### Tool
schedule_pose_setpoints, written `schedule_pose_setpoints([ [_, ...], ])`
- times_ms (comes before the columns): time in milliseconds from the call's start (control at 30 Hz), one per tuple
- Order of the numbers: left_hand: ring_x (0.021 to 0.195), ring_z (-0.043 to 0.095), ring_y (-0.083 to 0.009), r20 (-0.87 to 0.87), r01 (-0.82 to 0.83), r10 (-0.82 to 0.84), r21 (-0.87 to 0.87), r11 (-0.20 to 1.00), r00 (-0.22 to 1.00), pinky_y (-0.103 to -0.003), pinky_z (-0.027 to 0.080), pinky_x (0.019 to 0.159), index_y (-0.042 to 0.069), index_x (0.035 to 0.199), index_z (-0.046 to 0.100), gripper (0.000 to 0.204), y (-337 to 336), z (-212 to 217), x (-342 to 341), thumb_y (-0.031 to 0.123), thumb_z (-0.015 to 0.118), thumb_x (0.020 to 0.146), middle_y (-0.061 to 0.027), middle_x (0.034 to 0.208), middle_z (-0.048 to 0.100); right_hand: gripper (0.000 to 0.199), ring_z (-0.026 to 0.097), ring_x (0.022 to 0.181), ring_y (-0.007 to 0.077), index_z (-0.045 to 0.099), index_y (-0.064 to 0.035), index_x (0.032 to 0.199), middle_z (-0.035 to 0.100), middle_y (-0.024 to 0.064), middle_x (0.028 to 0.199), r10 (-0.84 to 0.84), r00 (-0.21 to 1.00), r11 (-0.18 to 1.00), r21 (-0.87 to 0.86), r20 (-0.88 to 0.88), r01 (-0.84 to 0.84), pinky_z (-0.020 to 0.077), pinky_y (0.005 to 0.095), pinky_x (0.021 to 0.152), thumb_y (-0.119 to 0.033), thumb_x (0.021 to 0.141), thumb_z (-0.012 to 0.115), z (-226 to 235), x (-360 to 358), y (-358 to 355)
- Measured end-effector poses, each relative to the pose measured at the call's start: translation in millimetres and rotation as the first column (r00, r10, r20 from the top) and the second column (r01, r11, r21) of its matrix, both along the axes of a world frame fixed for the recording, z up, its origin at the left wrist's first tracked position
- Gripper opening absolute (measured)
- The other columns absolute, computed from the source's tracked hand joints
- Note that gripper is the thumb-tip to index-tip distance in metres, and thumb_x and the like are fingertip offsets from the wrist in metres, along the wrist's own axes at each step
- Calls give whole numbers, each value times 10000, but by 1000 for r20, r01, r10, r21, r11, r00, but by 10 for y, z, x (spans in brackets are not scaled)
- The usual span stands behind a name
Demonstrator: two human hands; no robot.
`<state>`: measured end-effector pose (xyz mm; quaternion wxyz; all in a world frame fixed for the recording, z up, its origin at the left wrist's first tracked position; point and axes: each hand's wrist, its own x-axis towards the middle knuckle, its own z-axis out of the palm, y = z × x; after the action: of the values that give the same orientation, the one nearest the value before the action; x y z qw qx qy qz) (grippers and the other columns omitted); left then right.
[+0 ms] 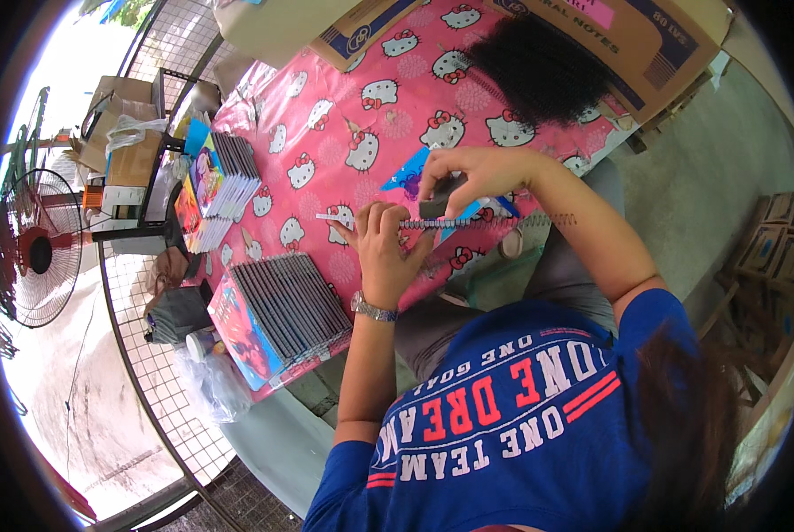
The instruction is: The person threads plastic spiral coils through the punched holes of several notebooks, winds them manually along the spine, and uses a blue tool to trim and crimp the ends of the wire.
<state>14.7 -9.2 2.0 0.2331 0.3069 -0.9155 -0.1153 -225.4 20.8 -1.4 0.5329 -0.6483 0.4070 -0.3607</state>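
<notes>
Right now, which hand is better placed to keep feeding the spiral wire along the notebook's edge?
The right hand, probably: it pinches at the spiral wire above the blue notebook. The left hand lies flat, pressing the wire's near end down.

- Table point(326, 133): fills the upper centre of the frame, covered with a pink cloth printed with white cartoon cats.
- Cardboard boxes point(645, 44): brown, lying along the table's far edge at the top.
- Wire-mesh fence point(149, 390): grey grid with a curved metal bar, running down the left of the frame from top to bottom.
- Standing fan point(38, 253): red hub and round wire guard, at the far left edge.
- Concrete floor point(716, 177): grey, at the upper right; a paler, sunlit patch at the lower left.
- Light: bright daylight from the left.
</notes>
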Motion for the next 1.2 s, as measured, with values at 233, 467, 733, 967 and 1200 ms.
schedule_pose_setpoints([
  [233,1034,533,-290,-36,-22,21,-37,999,999,-507,294,1018,95,957,604,412,6,-70,54,249,846,662,-62,995,592,465,512,1171,204,697,-59,1115,571,76,1151,138,977,981,114,164,-158,395,338,1006,-297,725,787,-43,-25,-41],
  [467,1031,531,-270,-85,-166,167,23,986,982,-508,323,984,126,895,650,429,-190,-81,192,293,882,575,-25,971,595,511,509,1178,213,699,-61,1117,571,99,1168,178,904,952,165,388,-258,402,350,999,-340,700,798,-120,43,-204],
  [733,976,519,-259,-85,-87,85,-25,996,993,-422,370,882,118,869,653,419,-270,-127,228,272,885,557,-15,918,595,536,524,1155,226,677,-66,1153,566,111,1181,232,899,937,162,372,-309,401,355,1008,-328,700,790,-25,160,-270],
  [967,896,549,-274,-98,-98,94,-34,995,991,-416,416,809,83,849,634,425,-238,-61,195,229,896,548,-43,854,603,540,540,1134,219,676,-53,1148,547,103,1186,173,982,974,136,71,-181,402,359,1009,-338,706,798,-44,149,-310],
  [1200,896,580,-286,-86,-49,46,-32,998,995,-410,463,800,47,876,627,454,-222,-20,158,179,911,547,-71,870,621,540,529,1196,200,656,-9,1176,537,98,1283,148,972,981,155,-182,-121,403,348,1025,-271,726,797,-21,128,-381],
])
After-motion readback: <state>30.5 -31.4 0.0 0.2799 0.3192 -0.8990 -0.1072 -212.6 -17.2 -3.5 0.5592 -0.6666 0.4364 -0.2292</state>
